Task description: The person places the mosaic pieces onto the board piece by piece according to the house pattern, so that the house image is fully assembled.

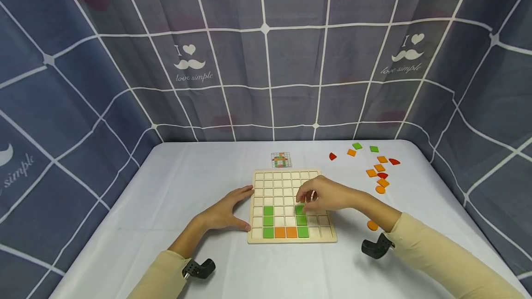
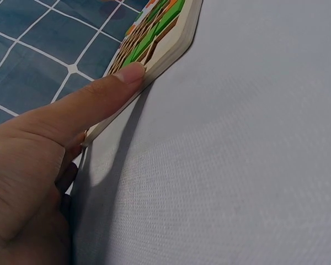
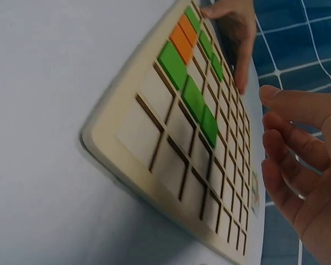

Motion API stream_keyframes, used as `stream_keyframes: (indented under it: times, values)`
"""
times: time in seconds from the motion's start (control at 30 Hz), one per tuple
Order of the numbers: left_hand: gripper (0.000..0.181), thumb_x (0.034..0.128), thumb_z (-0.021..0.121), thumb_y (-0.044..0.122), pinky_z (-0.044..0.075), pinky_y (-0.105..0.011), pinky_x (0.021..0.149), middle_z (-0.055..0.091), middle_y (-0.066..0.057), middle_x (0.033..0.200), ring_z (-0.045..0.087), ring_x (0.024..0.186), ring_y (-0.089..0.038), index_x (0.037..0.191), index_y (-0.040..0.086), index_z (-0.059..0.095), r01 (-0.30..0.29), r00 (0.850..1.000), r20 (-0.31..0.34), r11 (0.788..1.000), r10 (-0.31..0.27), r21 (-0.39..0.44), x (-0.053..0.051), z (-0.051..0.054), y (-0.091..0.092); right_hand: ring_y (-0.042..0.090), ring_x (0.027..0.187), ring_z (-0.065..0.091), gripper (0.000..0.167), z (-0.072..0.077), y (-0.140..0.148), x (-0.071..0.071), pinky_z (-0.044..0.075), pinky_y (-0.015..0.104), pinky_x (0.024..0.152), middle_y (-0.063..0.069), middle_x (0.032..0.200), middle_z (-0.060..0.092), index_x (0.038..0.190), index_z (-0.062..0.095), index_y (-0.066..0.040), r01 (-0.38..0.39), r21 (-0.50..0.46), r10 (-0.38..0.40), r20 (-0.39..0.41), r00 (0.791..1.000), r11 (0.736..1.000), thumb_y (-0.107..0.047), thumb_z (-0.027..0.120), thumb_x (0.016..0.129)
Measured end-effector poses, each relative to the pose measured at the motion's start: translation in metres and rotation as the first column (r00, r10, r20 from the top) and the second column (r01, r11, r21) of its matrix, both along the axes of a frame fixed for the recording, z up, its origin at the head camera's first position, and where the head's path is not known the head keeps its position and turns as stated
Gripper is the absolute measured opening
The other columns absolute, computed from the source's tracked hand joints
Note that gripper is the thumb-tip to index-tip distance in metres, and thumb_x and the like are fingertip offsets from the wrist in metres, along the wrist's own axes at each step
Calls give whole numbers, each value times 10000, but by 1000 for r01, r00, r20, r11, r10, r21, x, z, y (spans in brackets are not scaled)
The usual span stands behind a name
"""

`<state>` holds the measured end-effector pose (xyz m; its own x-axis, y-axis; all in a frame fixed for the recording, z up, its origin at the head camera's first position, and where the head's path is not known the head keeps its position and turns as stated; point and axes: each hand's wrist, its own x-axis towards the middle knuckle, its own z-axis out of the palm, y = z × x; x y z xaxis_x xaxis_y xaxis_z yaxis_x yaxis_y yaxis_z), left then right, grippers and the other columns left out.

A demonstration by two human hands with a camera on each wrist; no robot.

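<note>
A wooden grid board [image 1: 326, 239] lies on the table with several green tiles in two columns and two orange tiles [image 1: 280, 232] between them in the bottom row. My left hand [image 1: 224, 210] rests against the board's left edge, thumb and fingers spread apart. In the left wrist view its thumb [image 2: 105, 94] touches the board's rim. Above the right green column hovers my right hand [image 1: 328, 194], close to the top green tile [image 1: 299, 209]. Its fingers are loosely bent, and the right wrist view shows nothing between them and the thumb [image 3: 298, 105].
A small pattern card [image 1: 281, 159] lies behind the board. To the right are scattered loose pieces: green tiles [image 1: 374, 149], orange tiles [image 1: 371, 173], red pieces [image 1: 394, 161] and orange round pieces [image 1: 372, 225], one near the right forearm. A checked curtain [image 1: 291, 59] surrounds the white table.
</note>
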<state>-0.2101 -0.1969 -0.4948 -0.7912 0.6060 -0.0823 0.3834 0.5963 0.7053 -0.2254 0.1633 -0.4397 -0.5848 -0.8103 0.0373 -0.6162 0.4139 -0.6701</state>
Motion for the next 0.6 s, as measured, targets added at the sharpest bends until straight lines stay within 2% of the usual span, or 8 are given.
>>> stream_keyframes:
  times: [0.33, 0.5, 0.6]
  values:
    - [1090, 746, 938, 394, 171, -574, 1217, 242, -48, 1692, 154, 1550, -338, 1612, 75, 359, -1, 1000, -3, 1000, 1, -5, 0, -1, 0, 146, 869, 645, 158, 13, 40, -24, 582, 332, 790, 17, 964, 720, 1072, 748, -41, 151, 10, -152, 29, 988, 988, -47, 777, 917]
    - [1093, 744, 936, 403, 168, -579, 1217, 240, -45, 1693, 150, 1551, -339, 1614, 81, 357, 1, 1000, -5, 1000, -1, -2, -1, -2, 0, 190, 897, 646, 196, 14, 70, -38, 580, 356, 829, 79, 1001, 717, 1102, 738, -5, 253, 9, -253, 27, 967, 968, -52, 779, 916]
    - [1093, 745, 936, 404, 168, -580, 1216, 241, -45, 1693, 150, 1551, -339, 1615, 84, 357, 1, 1000, -6, 1000, -1, -2, -1, -2, 0, 200, 906, 649, 212, 12, 90, -47, 575, 351, 850, 110, 1019, 715, 1117, 737, 6, 327, 5, -327, 1, 945, 945, -46, 779, 916]
